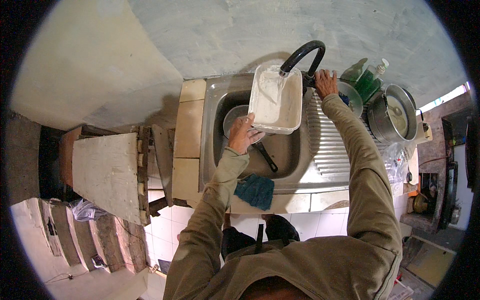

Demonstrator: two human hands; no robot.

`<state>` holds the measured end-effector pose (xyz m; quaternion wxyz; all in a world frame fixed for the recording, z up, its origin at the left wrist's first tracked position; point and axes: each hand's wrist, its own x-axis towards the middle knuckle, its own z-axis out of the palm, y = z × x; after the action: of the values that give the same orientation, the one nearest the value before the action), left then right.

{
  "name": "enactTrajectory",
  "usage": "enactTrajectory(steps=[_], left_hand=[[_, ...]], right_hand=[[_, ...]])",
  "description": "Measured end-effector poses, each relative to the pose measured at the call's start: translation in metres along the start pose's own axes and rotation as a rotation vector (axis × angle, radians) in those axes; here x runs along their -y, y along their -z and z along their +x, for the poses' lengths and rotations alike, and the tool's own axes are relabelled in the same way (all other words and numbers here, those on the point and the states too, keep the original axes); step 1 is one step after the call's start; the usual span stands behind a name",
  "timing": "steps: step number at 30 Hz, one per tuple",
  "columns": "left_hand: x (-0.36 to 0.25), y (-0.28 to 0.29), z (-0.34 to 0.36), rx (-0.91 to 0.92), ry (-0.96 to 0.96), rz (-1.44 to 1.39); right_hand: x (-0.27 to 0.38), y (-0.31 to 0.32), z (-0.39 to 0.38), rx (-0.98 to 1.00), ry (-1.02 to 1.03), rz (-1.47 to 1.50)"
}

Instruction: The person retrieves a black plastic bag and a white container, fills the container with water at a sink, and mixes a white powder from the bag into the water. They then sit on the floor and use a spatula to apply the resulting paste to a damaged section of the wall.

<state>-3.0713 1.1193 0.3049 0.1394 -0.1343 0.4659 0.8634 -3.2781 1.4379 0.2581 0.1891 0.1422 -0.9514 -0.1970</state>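
My left hand grips the lower left corner of a white rectangular plastic tub. It holds the tub tilted over the sink, beneath the spout of a black curved faucet. Water seems to run from the spout into the tub, whose inside looks whitish and wet. At the faucet's base, my right hand has its fingers curled round the handle, which they mostly hide. Below the tub, the steel sink basin holds a pan with a black handle; the pan is partly covered by my left hand and the tub.
Right of the basin is a ribbed drainboard. Beyond it stand a clear bowl, a green pump bottle and a large metal pot. A teal cloth hangs over the front edge. Wooden boards stand at left.
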Motion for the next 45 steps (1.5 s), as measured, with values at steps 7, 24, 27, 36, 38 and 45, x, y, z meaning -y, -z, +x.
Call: enactTrajectory(steps=[7, 24, 27, 36, 38, 45], left_hand=[[0.003, 0.002, 0.000, -0.024, 0.013, -0.036], [0.010, 0.004, 0.000, -0.024, -0.019, -0.052], [0.010, 0.010, -0.004, -0.049, -0.009, -0.030], [0.009, 0.016, -0.015, -0.066, -0.002, -0.046], [0.010, 0.014, -0.015, -0.062, 0.003, -0.051], [0.005, 0.013, -0.025, -0.098, -0.010, -0.047]], right_hand=[[-0.003, -0.003, 0.004, -0.003, 0.021, 0.059], [-0.052, 0.020, 0.043, 0.587, 0.124, 0.294], [-0.043, 0.026, 0.025, 0.530, 0.054, 0.355], [-0.037, 0.046, -0.014, 0.487, 0.030, 0.287], [-0.036, 0.039, -0.013, 0.461, 0.004, 0.238], [-0.017, 0.038, 0.001, 0.560, -0.074, 0.233]])
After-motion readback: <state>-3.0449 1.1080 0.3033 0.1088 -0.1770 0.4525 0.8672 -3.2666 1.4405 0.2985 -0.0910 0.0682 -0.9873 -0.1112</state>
